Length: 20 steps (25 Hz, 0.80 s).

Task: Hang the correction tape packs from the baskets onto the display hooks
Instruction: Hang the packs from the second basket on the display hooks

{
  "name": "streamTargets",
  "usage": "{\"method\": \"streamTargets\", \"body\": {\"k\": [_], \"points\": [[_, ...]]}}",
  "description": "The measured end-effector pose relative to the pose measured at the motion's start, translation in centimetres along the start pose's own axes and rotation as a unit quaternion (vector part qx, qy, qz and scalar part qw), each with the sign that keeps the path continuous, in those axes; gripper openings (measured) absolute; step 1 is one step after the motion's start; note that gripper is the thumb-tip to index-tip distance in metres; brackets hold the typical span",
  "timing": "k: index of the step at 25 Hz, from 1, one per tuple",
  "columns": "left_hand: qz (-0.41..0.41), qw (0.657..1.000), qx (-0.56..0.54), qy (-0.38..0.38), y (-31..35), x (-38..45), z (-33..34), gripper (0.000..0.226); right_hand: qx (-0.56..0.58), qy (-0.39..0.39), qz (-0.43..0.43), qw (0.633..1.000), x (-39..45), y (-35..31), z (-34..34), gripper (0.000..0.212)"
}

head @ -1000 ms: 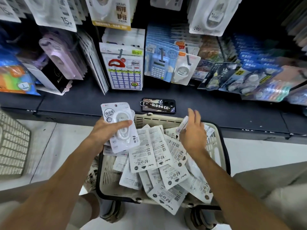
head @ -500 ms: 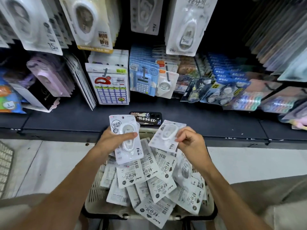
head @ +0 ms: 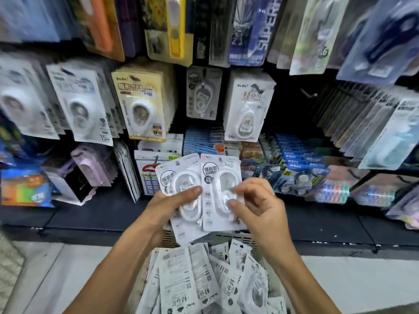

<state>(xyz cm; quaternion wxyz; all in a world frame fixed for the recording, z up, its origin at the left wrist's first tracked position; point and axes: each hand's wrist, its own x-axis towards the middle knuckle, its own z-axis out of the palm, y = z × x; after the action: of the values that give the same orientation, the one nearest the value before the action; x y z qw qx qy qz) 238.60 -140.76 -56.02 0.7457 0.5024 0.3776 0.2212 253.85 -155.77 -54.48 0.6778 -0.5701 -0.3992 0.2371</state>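
Both hands have risen from the basket toward the display since the earlier frames, and the pack that the right hand picked up now lies beside the pack in the left hand, its left edge overlapping it.

The left pack [head: 179, 189] and the right pack [head: 221, 191] are held upright at the centre of the frame, faces toward the camera, in front of the dark shelf [head: 108, 211]. The left hand [head: 167, 209] grips the left pack from its lower left side, with the thumb curled across the clear blister. The right hand [head: 260, 207] pinches the blister of the right pack between curled fingers [head: 243, 189] and thumb.

Below the hands, the basket [head: 235, 237] occupies the lower centre of the frame; only part of its slotted rim shows. It is filled with a loose heap of white correction tape packs [head: 192, 279], most lying back side up.

Above the held packs, at centre frame, one thin pack [head: 203, 94] hangs on a hook, and a fuller row [head: 247, 107] hangs just to its right. Further rows of hanging packs fill the left of the frame, blurred. Right of centre, a bare hook [head: 309, 94] projects from the dark panel.
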Motion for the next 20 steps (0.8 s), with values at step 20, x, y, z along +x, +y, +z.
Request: {"method": "streamTargets", "body": {"k": [20], "points": [[0.215,0.971,-0.044,0.093,13.8,-2.1,-4.5,0.102,-0.105,0.025,0.057,0.992,10.9,-7.9,6.8,0.011]]}}
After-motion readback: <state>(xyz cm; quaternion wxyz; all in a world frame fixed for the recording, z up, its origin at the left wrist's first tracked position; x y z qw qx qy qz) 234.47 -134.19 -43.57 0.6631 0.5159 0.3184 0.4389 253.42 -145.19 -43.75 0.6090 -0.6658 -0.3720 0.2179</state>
